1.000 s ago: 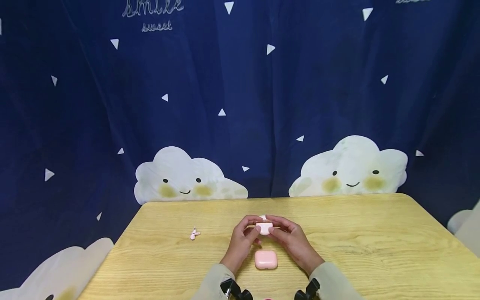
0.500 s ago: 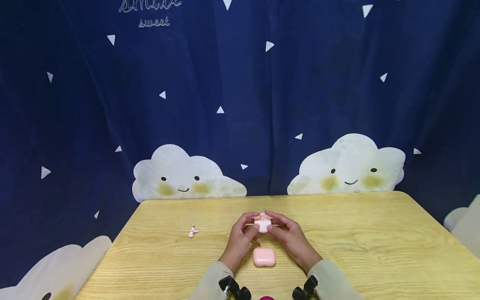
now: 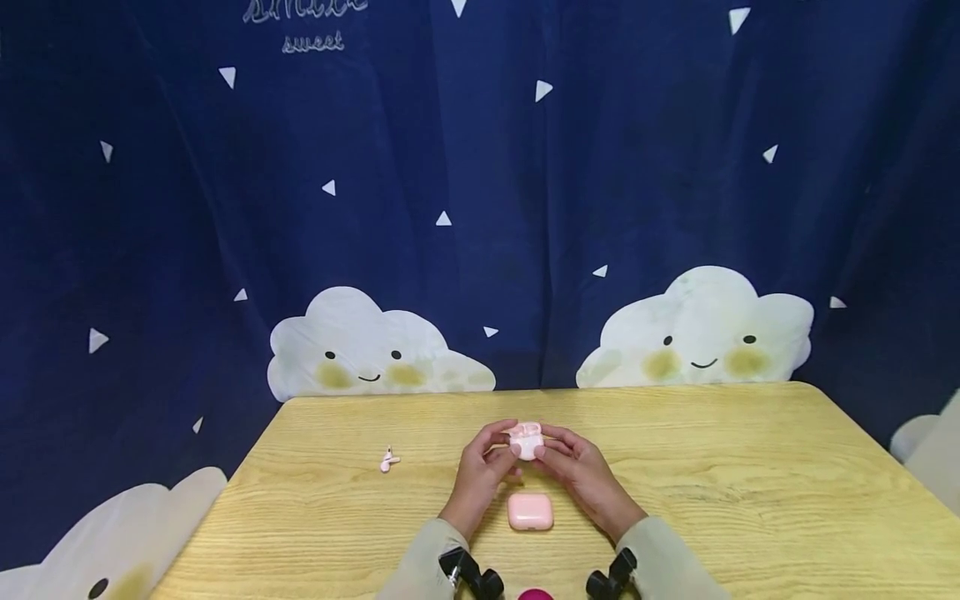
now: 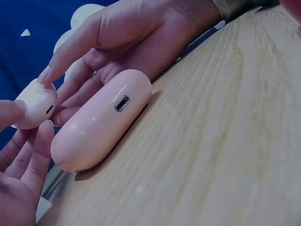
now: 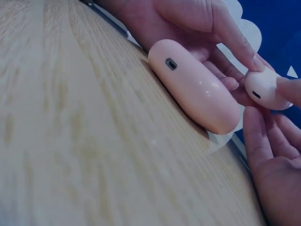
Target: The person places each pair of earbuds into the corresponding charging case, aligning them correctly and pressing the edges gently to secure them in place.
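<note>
Between both hands a small whitish earbud charging case [image 3: 527, 447] is held above the table, its lid up and a pinkish inside showing. My left hand [image 3: 480, 477] grips its left side, thumb on the front and fingers behind. On the right side my right hand [image 3: 587, 477] holds it the same way. Both wrist views show the dark port slot on the white case [image 4: 38, 104]. Just nearer to me, a larger glossy pink case [image 3: 530, 512] lies closed on the table, its metal-rimmed port visible in the right wrist view. Neither hand visibly grips it.
Small white earbuds [image 3: 388, 460] lie on the wooden table [image 3: 337, 517] to the left. A magenta round thing [image 3: 535, 595] shows at the bottom edge. Black wrist cameras [image 3: 480, 582] sit on both sleeves. A dark blue cloud-print curtain [image 3: 525, 208] hangs behind the table.
The white case has opened wider, and more of its pinkish inside now shows. Both hands keep their grip in about the same place. The pink case and the earbuds stay put.
</note>
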{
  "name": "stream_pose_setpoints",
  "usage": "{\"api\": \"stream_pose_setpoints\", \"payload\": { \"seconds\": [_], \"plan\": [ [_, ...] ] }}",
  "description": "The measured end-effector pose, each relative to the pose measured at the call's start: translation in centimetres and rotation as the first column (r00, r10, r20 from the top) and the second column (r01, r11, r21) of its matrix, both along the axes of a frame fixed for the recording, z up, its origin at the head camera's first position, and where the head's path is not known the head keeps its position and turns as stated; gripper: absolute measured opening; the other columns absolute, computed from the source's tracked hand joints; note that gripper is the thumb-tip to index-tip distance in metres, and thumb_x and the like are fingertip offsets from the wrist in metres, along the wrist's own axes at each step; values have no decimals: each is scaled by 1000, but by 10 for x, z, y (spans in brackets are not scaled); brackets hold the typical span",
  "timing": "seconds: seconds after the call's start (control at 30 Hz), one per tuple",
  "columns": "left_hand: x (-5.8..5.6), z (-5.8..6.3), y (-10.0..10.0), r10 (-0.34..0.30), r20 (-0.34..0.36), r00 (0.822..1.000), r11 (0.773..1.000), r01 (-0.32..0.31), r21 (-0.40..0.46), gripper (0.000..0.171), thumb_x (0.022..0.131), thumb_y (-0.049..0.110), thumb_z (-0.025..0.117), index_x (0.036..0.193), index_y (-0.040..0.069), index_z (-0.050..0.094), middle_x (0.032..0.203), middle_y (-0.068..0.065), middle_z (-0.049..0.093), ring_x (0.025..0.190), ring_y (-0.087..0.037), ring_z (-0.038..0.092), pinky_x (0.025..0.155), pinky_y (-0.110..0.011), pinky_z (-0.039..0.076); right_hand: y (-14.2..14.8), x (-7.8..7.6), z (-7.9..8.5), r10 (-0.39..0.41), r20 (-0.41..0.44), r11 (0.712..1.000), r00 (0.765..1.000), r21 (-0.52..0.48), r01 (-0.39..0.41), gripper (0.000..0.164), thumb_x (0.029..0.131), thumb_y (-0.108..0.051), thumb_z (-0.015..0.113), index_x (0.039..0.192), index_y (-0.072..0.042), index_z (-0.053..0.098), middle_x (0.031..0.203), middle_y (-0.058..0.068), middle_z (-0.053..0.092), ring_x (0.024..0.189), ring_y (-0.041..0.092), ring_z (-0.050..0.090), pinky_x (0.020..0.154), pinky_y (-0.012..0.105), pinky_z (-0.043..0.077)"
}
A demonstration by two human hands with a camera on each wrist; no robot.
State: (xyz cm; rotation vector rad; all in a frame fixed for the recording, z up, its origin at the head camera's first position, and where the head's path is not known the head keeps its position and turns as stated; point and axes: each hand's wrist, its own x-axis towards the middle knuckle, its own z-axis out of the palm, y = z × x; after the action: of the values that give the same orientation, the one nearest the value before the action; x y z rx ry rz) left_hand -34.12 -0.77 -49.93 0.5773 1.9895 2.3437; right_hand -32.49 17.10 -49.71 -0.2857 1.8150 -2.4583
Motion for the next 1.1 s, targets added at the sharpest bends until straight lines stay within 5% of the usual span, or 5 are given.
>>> {"api": "stream_pose_setpoints", "payload": {
  "seconds": [0.2, 0.43, 0.7, 0.87, 1.1],
  "plan": [
    [2, 0, 0, 9, -4, 1000, 1000, -9, -6, 40, 90, 4, 65, 130, 4, 57, 108, -18, 55, 86, -27, 63, 72, -46, 57, -1, 1, -1, -13, 31, 1000, 999, 22, 13, 40, 91, -9, 66, 120, 14, 52, 105, 9, 62, 95, 17, 64, 90, 35, 52],
    [4, 2, -4, 30, -39, 999, 996, -33, -79, 38, 90, 4, 66, 128, 3, 58, 107, -19, 59, 86, -25, 61, 68, -45, 57, -1, -1, -3, 10, 20, 996, 1000, 85, -12, 40, 92, -11, 66, 120, 15, 54, 103, 9, 65, 91, 17, 65, 82, 30, 55],
    [13, 44, -14, -9, 0, 1000, 980, 9, -199, 45, 94, 9, 60, 138, 4, 47, 105, -28, 60, 94, -51, 59, 73, -59, 53, 5, -1, -3, -27, -4, 990, 1000, 135, 27, 43, 92, -15, 66, 121, 16, 55, 104, 12, 66, 90, 16, 66, 82, 30, 55],
    [1, 56, -41, 65, -33, 997, 963, -72, -260, 31, 99, 12, 54, 126, -2, 56, 100, -30, 62, 91, -46, 63, 73, -60, 52, 5, 0, -2, -17, 7, 994, 1000, 106, 16, 44, 91, -13, 67, 121, 17, 54, 101, 12, 67, 89, 16, 67, 82, 31, 55],
    [-14, 72, -94, 155, -59, 986, 915, -166, -368, 22, 92, 11, 64, 112, 1, 65, 93, -17, 67, 83, -26, 64, 68, -38, 56, 1, -1, -2, -27, 25, 999, 999, 46, 26, 39, 87, -4, 70, 116, 15, 51, 93, 9, 68, 85, 18, 68, 80, 33, 56]
  ]
}}
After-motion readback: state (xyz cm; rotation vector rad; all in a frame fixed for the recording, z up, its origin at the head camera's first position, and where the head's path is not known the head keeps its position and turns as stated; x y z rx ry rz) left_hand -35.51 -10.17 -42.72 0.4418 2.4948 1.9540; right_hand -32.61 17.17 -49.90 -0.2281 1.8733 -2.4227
